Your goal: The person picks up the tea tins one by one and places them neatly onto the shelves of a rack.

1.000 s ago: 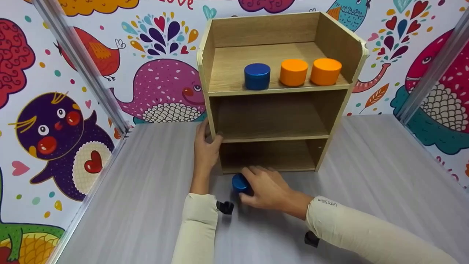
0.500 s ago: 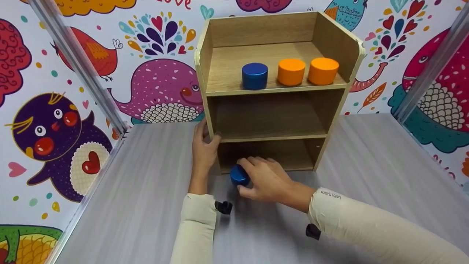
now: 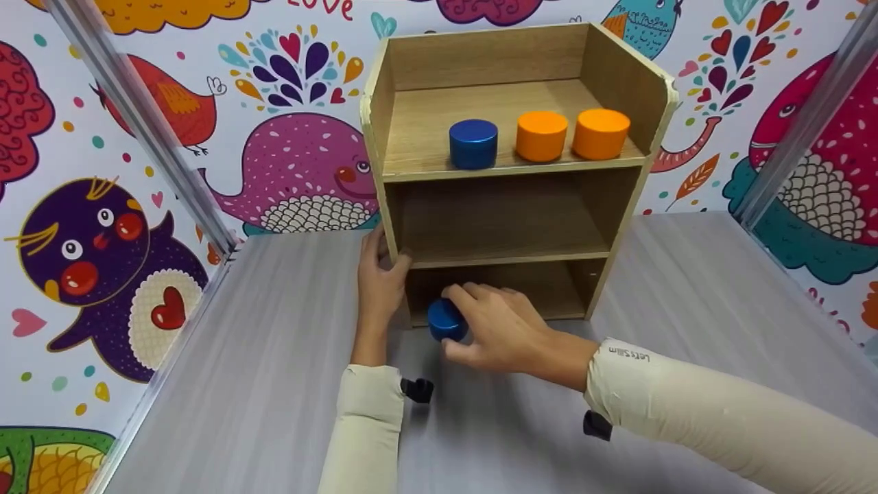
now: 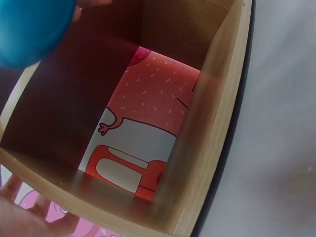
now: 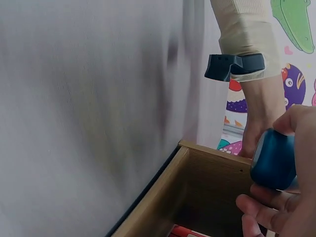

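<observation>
My right hand holds a shiny blue cylinder between thumb and fingers, in front of the bottom compartment of a wooden shelf unit. The right wrist view shows this blue cylinder pinched by the thumb and fingertips, clear of the compartment walls. At the unit's left side panel, my left hand grips the edge, thumb at the front and fingers on the outer face. On the top shelf, another blue cylinder stands left of two orange cylinders, one in the middle and one at right.
The middle compartment lies above the bottom one. Under the unit spreads a grey wood-grain table. Cartoon-printed walls with metal corner posts enclose it. Black clips hang from both sleeves.
My right hand has raised the blue cylinder from near the table and moved it forward, toward the bottom compartment. The left hand stays at the side panel.
</observation>
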`<action>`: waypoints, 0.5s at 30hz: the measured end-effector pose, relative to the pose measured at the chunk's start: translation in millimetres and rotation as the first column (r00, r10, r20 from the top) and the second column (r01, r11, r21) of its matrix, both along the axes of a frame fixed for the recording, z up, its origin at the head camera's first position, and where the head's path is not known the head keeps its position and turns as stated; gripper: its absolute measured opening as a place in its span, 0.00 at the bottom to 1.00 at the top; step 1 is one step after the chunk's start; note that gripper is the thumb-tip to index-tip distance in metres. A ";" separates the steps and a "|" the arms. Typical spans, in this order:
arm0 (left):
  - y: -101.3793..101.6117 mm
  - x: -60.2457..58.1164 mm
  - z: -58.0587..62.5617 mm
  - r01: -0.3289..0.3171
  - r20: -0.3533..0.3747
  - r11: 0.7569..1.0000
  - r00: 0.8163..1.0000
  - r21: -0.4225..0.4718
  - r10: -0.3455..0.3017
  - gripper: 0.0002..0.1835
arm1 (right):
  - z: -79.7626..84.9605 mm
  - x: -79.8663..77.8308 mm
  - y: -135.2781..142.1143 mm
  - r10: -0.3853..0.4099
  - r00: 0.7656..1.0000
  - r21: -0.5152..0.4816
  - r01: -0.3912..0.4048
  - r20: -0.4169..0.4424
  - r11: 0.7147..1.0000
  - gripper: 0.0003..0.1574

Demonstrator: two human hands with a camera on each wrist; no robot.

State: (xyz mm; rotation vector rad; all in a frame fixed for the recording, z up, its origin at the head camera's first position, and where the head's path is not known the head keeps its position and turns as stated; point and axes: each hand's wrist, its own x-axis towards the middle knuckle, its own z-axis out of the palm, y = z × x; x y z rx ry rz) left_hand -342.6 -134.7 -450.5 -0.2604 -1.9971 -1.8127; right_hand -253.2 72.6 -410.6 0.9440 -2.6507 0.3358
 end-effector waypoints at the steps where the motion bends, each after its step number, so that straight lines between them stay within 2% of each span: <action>1: 0.2 0.2 0.0 0.001 -0.003 1.000 1.000 0.000 -0.001 0.33 | 1.2 0.8 -0.3 -0.001 1.000 0.001 0.001 -0.003 1.000 0.35; 9: 0.2 1.7 -0.8 -0.010 -0.002 1.000 1.000 -0.009 0.010 0.34 | 8.6 6.4 -4.7 0.007 1.000 0.019 -0.007 0.031 1.000 0.35; 15: -1.1 1.6 -1.0 -0.012 0.002 1.000 1.000 -0.020 0.012 0.34 | 23.2 8.3 -10.4 -0.008 0.998 -0.005 0.008 0.063 1.000 0.36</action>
